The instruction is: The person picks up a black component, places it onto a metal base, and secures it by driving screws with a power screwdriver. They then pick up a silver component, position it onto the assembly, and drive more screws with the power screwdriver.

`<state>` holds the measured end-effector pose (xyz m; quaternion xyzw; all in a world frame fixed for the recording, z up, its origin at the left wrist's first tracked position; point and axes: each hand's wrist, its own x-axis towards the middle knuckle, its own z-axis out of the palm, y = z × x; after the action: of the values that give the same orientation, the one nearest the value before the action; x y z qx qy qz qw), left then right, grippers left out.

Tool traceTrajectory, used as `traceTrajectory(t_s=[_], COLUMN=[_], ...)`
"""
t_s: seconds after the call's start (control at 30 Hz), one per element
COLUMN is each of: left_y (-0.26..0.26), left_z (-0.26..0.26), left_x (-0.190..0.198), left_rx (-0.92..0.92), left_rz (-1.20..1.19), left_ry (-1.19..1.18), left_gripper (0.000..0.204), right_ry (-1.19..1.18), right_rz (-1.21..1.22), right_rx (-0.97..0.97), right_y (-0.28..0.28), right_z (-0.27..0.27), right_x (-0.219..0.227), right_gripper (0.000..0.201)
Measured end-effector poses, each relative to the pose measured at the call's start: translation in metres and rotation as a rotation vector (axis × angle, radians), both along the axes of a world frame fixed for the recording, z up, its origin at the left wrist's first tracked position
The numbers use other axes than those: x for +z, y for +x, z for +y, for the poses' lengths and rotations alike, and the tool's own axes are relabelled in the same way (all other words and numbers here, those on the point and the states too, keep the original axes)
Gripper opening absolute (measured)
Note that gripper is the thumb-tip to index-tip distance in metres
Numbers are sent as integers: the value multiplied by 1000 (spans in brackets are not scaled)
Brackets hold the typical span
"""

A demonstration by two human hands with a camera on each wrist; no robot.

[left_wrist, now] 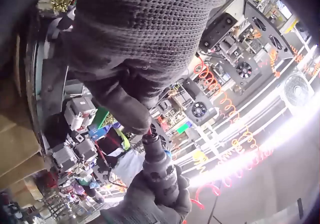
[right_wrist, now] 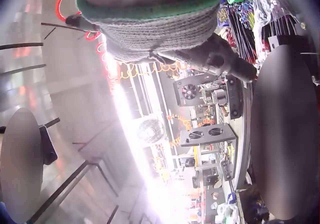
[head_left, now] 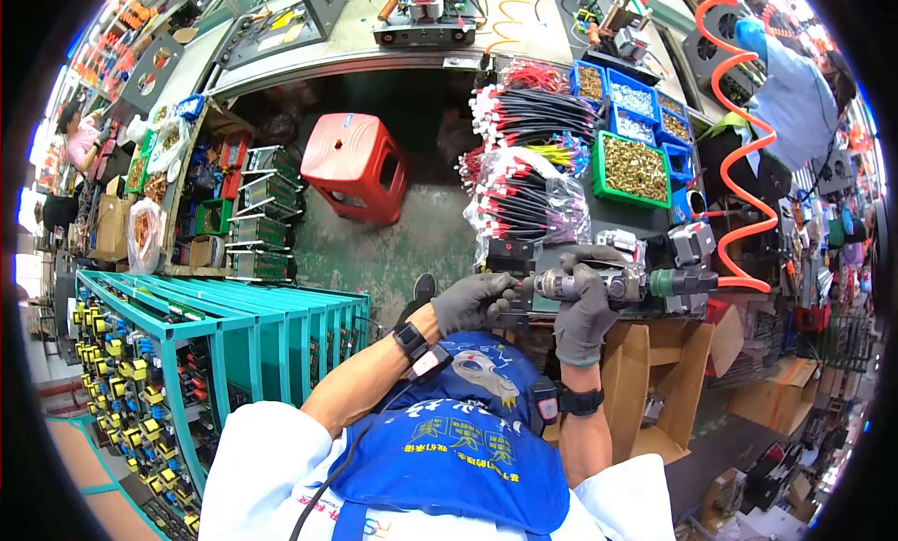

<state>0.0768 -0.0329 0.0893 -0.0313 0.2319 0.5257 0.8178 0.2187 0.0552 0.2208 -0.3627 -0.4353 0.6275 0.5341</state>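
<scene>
In the head view, the grey-gloved right hand (head_left: 587, 312) grips a silver and green power driver (head_left: 660, 283), whose nose points left. The gloved left hand (head_left: 475, 302) has its fingers curled and pinched at that nose. From the left wrist, the left hand (left_wrist: 145, 39) fills the top, its fingertips at a thin reddish bit on the dark driver (left_wrist: 161, 171); a screw there cannot be made out. Below, the right hand (left_wrist: 145, 204) wraps the driver. In the right wrist view, the right hand (right_wrist: 155, 39) spans the top, with the driver mostly hidden.
Black cable bundles (head_left: 538, 115) and a green bin of brass parts (head_left: 633, 170) lie beyond the hands. An orange coiled hose (head_left: 765, 214) hangs right. A red stool (head_left: 348, 158) stands ahead, a teal rack (head_left: 220, 331) left, and an open cardboard box (head_left: 631, 391) near the right forearm.
</scene>
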Motion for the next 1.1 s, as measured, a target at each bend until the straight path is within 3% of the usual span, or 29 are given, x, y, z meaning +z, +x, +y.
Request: traceTrajectory(t_s=[0.1,0.3,0.4,0.43,0.53,0.57,0.7,0.8,0.87,0.93,1.0,1.1], left_y=[10,32,37,41,45,45,46,45,46,47,43,25], left_z=[13,48,60,61,67,68,85,92,90,87,86,73], left_x=[2,7,1,0,-3,-7,5,-33,-40,-41,-5,22], left_rx=[-109,-401,-391,-372,-611,-636,-748,-803,-717,-695,-732,-526], left_rz=[-16,546,362,457,796,925,1060,1040,1116,1112,1030,994], left_ry=[-37,-109,-304,-241,-180,-78,-102,6,220,205,-37,-102], left_gripper=[29,25,27,40,57,72,67,71,70,65,55,54], right_ry=[40,26,70,87,152,177,149,197,240,184,180,216], right_rz=[-33,-82,-94,-102,-161,-212,-254,-294,-301,-282,-292,-333], right_rx=[-80,-134,-197,-217,-258,-261,-218,-202,-231,-208,-196,-182], right_y=[13,40,43,43,46,47,44,42,38,36,35,30], right_z=[1,-1,-4,-4,-1,-2,-9,-12,-13,-17,-18,-16], right_x=[-4,-37,-53,-57,-77,-81,-83,-100,-111,-110,-107,-110], right_gripper=[21,22,24,24,21,21,21,20,18,17,18,20])
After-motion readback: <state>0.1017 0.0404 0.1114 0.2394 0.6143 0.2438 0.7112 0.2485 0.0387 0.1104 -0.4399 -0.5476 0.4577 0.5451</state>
